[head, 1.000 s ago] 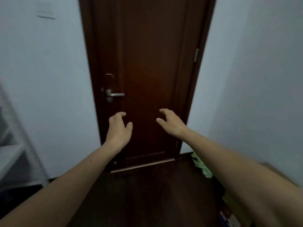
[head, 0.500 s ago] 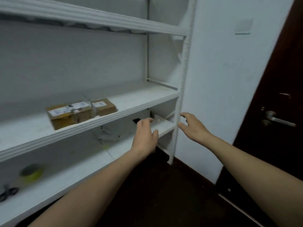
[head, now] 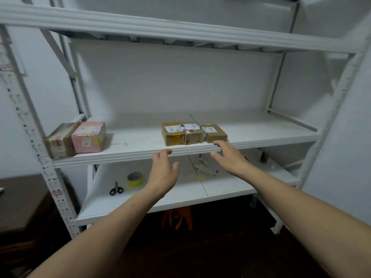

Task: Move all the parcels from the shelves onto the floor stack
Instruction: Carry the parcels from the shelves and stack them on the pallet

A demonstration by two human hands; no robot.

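1. The left hand [head: 163,171] is stretched toward the rack [head: 180,30], palm turned inward and fingers loosely spread, holding nothing.
2. Its fingertips lie just under the front edge of the middle shelf [head: 251,129]; whether they touch it cannot be told.
3. The right hand [head: 230,159] is also slack and empty, fingers straight and thumb apart.
4. Its fingertips overlap the shelf's front edge just below the right box [head: 213,132]; contact is unclear.
5. Five parcels sit on the middle shelf, none held.
6. Near the middle stand three in a row: a big box [head: 173,134] with white labels, a small box [head: 192,135] touching its right side, and the right box just beside that.
7. At the shelf's left end, well apart from these, a pink box [head: 89,137] stands against a tan box [head: 60,140], which sits at the left post.
8. On the lower shelf [head: 220,187] lie a yellow tape roll [head: 135,179], black scissors [head: 116,189] just beside it, and some papers [head: 202,167] farther right.
9. Something orange [head: 176,217] stands on the dark floor [head: 200,247] under the rack.
10. A dark cabinet [head: 20,207] stands left of the rack.
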